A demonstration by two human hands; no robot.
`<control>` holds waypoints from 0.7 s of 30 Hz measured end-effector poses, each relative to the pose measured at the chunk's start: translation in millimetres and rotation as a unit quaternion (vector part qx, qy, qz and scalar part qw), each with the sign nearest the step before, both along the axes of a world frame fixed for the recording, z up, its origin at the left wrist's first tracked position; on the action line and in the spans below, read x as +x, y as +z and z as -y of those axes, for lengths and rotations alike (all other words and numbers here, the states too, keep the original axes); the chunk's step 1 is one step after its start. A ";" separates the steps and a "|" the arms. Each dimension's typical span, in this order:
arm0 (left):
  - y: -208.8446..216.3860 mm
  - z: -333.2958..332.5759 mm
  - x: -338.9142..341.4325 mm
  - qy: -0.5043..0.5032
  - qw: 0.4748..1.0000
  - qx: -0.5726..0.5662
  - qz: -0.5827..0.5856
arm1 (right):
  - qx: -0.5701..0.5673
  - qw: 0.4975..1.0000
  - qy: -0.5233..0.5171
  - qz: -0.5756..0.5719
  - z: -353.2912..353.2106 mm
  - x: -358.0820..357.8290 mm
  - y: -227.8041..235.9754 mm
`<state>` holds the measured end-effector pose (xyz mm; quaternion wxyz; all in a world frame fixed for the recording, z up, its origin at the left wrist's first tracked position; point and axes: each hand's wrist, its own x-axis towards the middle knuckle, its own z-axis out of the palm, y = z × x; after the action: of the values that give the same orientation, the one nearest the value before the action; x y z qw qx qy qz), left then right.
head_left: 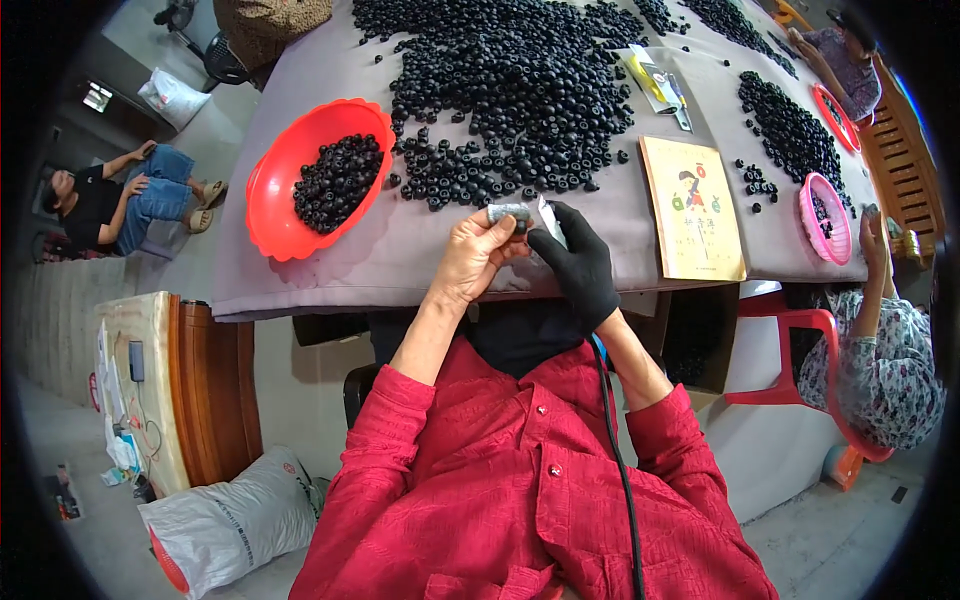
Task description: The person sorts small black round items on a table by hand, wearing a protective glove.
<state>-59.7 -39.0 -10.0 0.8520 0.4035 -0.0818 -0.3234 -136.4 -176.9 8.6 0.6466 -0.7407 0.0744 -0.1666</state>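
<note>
Working remotely, I pinched a bead (520, 226) between fingertips of my left hand (470, 257); my right hand (582, 268) gripped a tool (549, 220).

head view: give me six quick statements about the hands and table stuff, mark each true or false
1. The right hand wears a black glove. True.
2. The left hand wears one too. False: it has no glove.
3. The large red bowl holds black pieces. True.
4. The yellow booklet lies inside the large red bowl. False: it lies on the table, right of the large pile.
5. The pink basket stands right of the yellow booklet. True.
6. The right hand is empty. False: it grips a thin pale object.
</note>
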 end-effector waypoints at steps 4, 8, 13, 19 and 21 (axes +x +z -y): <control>6.0 1.2 -2.7 -0.029 0.999 0.016 0.017 | 0.004 1.000 0.028 -0.007 4.4 4.8 -0.3; 2.8 -5.3 -2.0 -0.047 0.996 0.057 0.052 | 0.006 0.999 0.031 -0.025 2.3 7.9 -1.0; 4.5 -9.8 -3.8 -0.083 0.991 0.058 0.082 | 0.030 0.995 0.066 -0.072 4.7 10.8 0.2; 4.1 -7.1 -6.8 -0.052 0.996 0.018 0.064 | 0.023 0.997 0.064 -0.041 3.0 7.2 0.7; -5.0 -8.8 -3.7 -0.032 0.997 0.015 0.064 | 0.039 0.998 0.041 -0.034 -0.2 6.0 2.6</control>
<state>-63.4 -30.2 -14.9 0.8282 0.4332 -0.1440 -0.3251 -130.3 -176.7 11.2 0.6785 -0.7225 0.0726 -0.1112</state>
